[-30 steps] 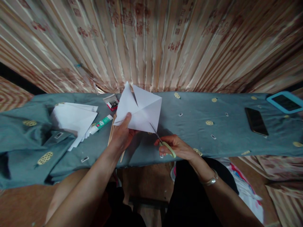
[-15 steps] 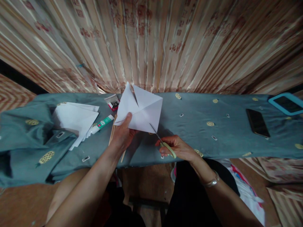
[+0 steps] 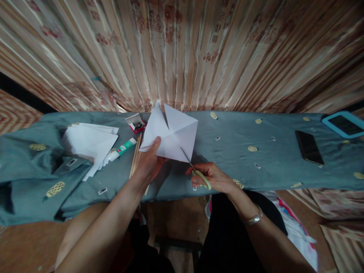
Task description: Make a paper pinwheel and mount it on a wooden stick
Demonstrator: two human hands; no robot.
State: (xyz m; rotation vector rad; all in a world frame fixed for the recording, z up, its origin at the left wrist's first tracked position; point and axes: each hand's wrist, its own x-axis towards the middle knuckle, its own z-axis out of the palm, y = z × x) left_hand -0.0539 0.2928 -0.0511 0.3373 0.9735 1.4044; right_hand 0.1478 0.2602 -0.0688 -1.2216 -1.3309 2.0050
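Between thumb and fingers, my left hand (image 3: 152,157) grips a white sheet of paper (image 3: 180,134) by its lower left side. The sheet has diagonal creases and a slit running in from its upper edge toward the middle. My right hand (image 3: 209,176) is closed around the pale green handles of a pair of scissors (image 3: 202,179). The scissor blades lie at the paper's lower right part, pointing up toward its centre. The paper is raised above the cloth, and the fingers under it are hidden.
Wooden sticks (image 3: 135,155) lie left of the paper, beside a green and white glue tube (image 3: 123,148). A small red box of pins (image 3: 137,124) and a stack of white paper (image 3: 88,142) sit further left. A phone (image 3: 309,147) and a blue-framed tablet (image 3: 344,124) lie at the right.
My left hand and the paper have shifted slightly right and down, bringing the sheet further over the scissor blades. My right hand has barely moved.
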